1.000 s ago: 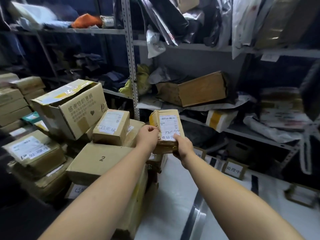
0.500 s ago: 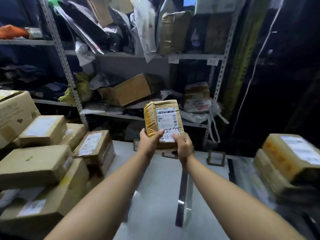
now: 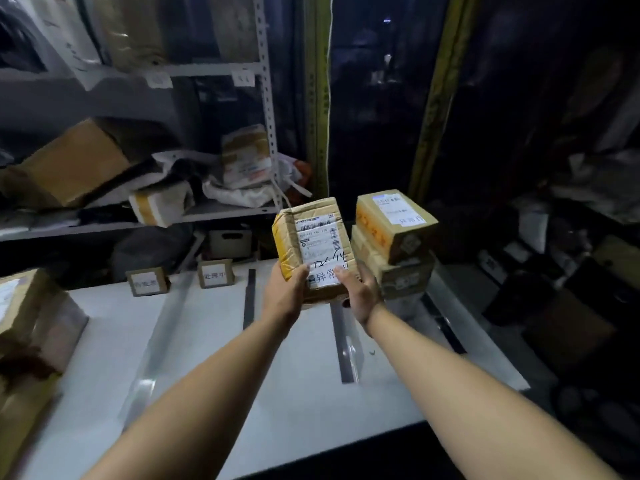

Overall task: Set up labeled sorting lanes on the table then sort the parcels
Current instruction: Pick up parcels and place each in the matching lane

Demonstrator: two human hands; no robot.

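Observation:
A small brown parcel [image 3: 313, 242] with a white shipping label and handwritten marks is held up above the white table [image 3: 214, 358]. My left hand [image 3: 285, 292] grips its lower left corner and my right hand [image 3: 360, 292] grips its lower right corner. Just right of it, two stacked parcels [image 3: 394, 240] stand at the table's far right. Two cardboard lane labels [image 3: 148, 281] [image 3: 215, 274] stand at the table's back edge. Dark tape strips [image 3: 248, 299] [image 3: 344, 344] divide the tabletop into lanes.
More brown parcels [image 3: 31, 327] are piled at the table's left end. Behind the table, metal shelving [image 3: 266, 98] holds boxes and bags. A dark, cluttered floor area [image 3: 554, 289] lies to the right of the table.
The view has swung right from the parcel pile at the left. Both hands have carried the small parcel rightward, over the lanes, up beside the two stacked parcels.

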